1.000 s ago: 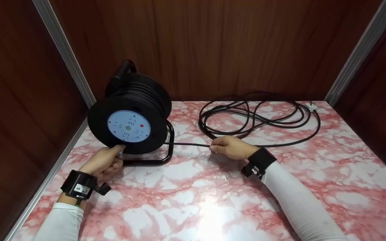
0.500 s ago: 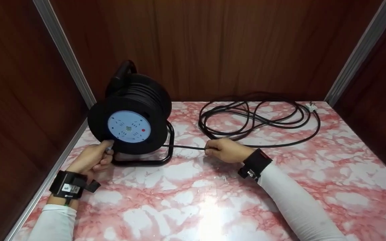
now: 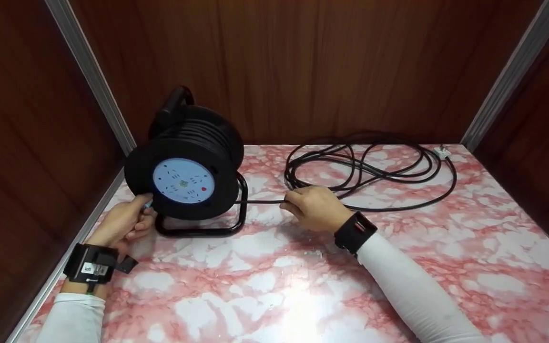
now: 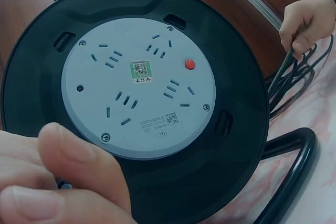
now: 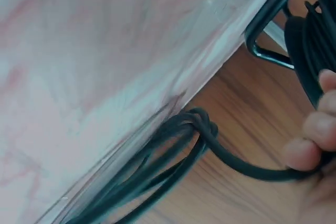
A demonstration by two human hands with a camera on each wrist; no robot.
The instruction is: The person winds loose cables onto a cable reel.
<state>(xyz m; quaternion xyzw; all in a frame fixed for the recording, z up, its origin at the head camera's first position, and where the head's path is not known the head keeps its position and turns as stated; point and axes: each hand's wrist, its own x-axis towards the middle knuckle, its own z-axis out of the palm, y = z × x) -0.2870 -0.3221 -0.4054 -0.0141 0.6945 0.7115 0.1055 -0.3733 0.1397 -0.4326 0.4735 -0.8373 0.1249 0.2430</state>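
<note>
Pinching cord point(image 5: 252, 171) nr cord-wound reel point(image 3: 184, 181)

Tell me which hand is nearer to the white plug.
Right. The right hand grips the black cable, left of the white plug and closer to the person; the left hand is much farther left, at the cable reel's rim.

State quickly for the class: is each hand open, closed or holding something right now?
Left hand: closed, holding the small knob on the reel.
Right hand: closed, holding the black cord.
</note>
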